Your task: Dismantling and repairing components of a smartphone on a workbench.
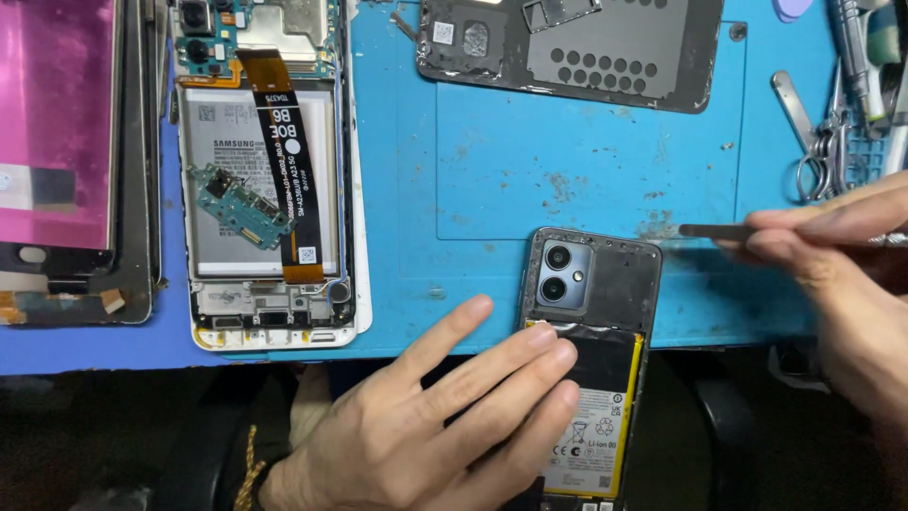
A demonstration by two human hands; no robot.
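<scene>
An opened dark phone (591, 312) lies at the front edge of the blue mat (530, 161), its twin camera module at the top and its black battery with yellow trim (596, 416) exposed. My left hand (445, 416) rests on the phone's left side, fingertips on the battery's upper edge. My right hand (842, 274) is to the right of the phone and pinches a thin metal tool (714, 231), whose flat tip points left above the phone's top right corner.
A second opened phone (270, 180) with a flex cable and a loose small board lies at the left. A cracked screen panel (66, 151) is at the far left. A dark back cover (577, 47) sits at the top. Tweezers and scissors (818, 142) lie at the right.
</scene>
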